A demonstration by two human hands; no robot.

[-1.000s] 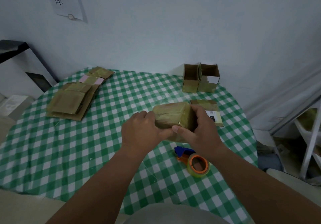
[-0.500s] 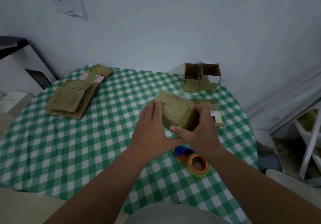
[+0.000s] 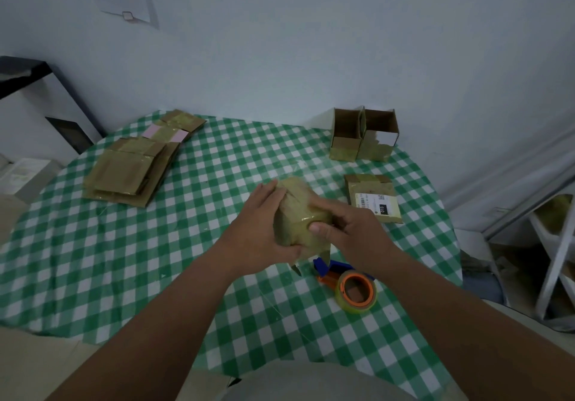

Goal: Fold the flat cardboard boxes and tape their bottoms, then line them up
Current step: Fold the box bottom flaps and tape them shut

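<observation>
- Left hand point(image 3: 259, 229): fingers wrapped round the left side of the folded cardboard box point(image 3: 297, 213), thumb under its near edge.
- Right hand point(image 3: 351, 229): fingers laid over the box's taped top, thumb pressed on its near face.
- Box: held tilted above the middle of the checked table point(image 3: 202, 189), clear of the cloth.
- Tape dispenser point(image 3: 351, 285): lying just nearer than the box.
- Two finished boxes point(image 3: 362, 134): upright, touching, at the far edge.
- Flat box stack point(image 3: 130, 168): far left.
- Labelled flat box point(image 3: 373, 198): right of the hands.
</observation>
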